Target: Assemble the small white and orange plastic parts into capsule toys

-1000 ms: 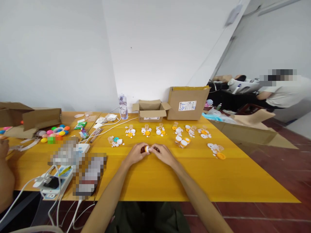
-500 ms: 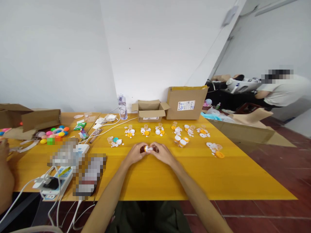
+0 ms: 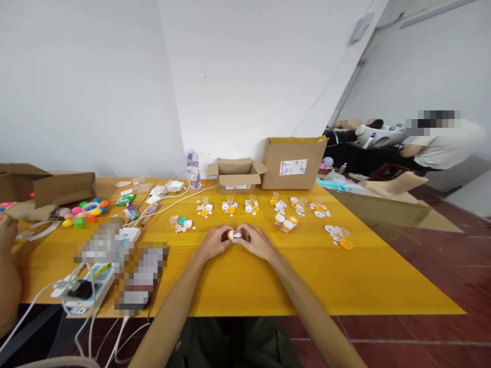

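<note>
My left hand (image 3: 215,244) and my right hand (image 3: 259,244) meet over the yellow table (image 3: 268,276), fingertips pinching a small orange-and-white part (image 3: 233,235) between them. Beyond the hands lies a row of little piles of white and orange pieces (image 3: 253,207) with small clear cups. Two closed orange-and-white assemblies (image 3: 286,222) stand to the right of my hands. Another pile with an orange cap (image 3: 339,238) lies further right.
Two cardboard boxes (image 3: 293,162) and a water bottle (image 3: 193,168) stand at the table's far edge. Coloured toys (image 3: 86,209), a power strip (image 3: 82,289) and cables sit at left, by another person's arm (image 3: 9,271). A person (image 3: 441,145) works at right.
My hands stay together on the small part, with only slight finger movement. The view has shifted a little.
</note>
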A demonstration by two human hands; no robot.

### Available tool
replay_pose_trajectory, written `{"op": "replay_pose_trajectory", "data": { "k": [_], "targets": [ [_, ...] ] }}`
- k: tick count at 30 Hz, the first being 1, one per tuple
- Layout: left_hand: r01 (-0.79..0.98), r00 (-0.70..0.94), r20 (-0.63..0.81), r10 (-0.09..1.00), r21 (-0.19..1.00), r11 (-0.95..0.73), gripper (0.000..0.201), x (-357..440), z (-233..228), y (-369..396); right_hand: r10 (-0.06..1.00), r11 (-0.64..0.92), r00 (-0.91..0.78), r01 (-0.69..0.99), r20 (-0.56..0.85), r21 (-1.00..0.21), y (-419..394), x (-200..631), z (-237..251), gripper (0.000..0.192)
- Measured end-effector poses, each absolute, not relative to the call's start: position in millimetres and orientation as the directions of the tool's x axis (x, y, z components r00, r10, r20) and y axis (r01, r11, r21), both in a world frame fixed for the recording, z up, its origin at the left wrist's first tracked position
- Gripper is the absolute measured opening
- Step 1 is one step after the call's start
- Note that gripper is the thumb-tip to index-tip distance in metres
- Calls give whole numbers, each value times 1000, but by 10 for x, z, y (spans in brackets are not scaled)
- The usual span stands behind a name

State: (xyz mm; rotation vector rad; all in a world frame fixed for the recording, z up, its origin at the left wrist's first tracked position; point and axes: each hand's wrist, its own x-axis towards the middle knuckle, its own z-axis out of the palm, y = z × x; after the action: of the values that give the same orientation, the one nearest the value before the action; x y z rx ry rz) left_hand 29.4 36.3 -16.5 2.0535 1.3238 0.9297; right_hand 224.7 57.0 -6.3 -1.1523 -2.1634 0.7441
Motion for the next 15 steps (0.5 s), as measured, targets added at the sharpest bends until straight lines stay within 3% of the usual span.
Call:
{"op": "replay_pose_trajectory", "data": {
  "k": [9,15],
  "targets": [
    [604,301,258,918,694,-393,16,290,-168,354,840,515,-474,544,264,-663,598,2258,-107,24],
    [550,298,269,916,735,-396,18,296,-177,363,819,539,-508,520,268,-663,599,2258,-105,14]
  ]
}}
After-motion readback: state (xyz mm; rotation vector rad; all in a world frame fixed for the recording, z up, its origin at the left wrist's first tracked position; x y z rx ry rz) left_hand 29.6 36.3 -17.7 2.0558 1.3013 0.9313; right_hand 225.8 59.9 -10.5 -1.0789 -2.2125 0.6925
